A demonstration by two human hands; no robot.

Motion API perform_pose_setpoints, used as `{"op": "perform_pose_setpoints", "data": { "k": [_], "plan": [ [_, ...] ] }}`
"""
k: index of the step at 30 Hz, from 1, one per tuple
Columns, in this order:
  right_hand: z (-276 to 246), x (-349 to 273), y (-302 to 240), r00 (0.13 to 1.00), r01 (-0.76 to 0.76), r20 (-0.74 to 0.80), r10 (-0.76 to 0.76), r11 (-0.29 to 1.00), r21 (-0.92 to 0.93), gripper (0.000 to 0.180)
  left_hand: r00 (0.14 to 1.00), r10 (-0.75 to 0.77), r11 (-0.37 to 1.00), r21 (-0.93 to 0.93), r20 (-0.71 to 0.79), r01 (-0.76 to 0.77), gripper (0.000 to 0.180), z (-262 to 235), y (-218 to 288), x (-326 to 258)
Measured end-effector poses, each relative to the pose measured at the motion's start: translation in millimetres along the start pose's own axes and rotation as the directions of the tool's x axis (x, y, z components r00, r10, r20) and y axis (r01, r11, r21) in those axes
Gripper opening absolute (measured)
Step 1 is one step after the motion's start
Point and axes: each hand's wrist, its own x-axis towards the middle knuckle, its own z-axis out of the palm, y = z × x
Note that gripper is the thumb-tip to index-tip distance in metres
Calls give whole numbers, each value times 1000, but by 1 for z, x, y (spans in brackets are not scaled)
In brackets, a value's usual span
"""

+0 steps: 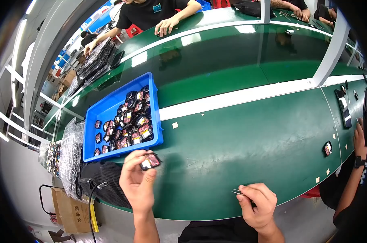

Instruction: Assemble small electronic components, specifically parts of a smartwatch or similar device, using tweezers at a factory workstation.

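Note:
My left hand is raised over the near edge of the green table, pinching a small black device with a pink-and-white printed face between thumb and fingers. It is just in front of the near right corner of a blue plastic bin. Inside the bin lies a loose heap of similar small devices, with a few apart along its left side. To the right, my right hand has its thumb and fingers closed on a pair of metal tweezers. The tweezers' tips point left, above the green surface.
Beside the bin lie a black mesh bag and stacked clear plastic trays. Another similar device rests at the right, near a co-worker's arm. Across the table a person stands by black trays. A grey post rises at the right.

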Motion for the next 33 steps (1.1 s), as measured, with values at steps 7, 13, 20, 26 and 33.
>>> {"op": "perform_pose_setpoints", "data": {
  "k": [7, 13, 20, 26, 33],
  "plan": [
    [-10, -8, -9, 997, -44, -66, 42, 999, -17, 18, 973, -9, 963, 260, -232, 71, 13, -4, -14, 23],
    [-27, 1, -12, 999, 6, -48, -10, 996, -86, 23, 996, 87, 700, 713, -36, -35, 34, -4, -11, 29],
    [-128, 9, 46, 788, -535, -601, 135, 635, -558, 25, 994, 18, 733, 676, 104, -84, 57, 9, -10, 16],
    [-137, 16, 63, 755, -645, -621, 212, 415, -642, 26, 997, 25, 822, 566, 71, -61, 59, 13, -1, -9],
    [-119, 14, 62, 775, -604, -589, 230, 543, -584, 16, 948, -36, 962, 267, 317, -53, 62, 61, 30, -67]
  ]
}}
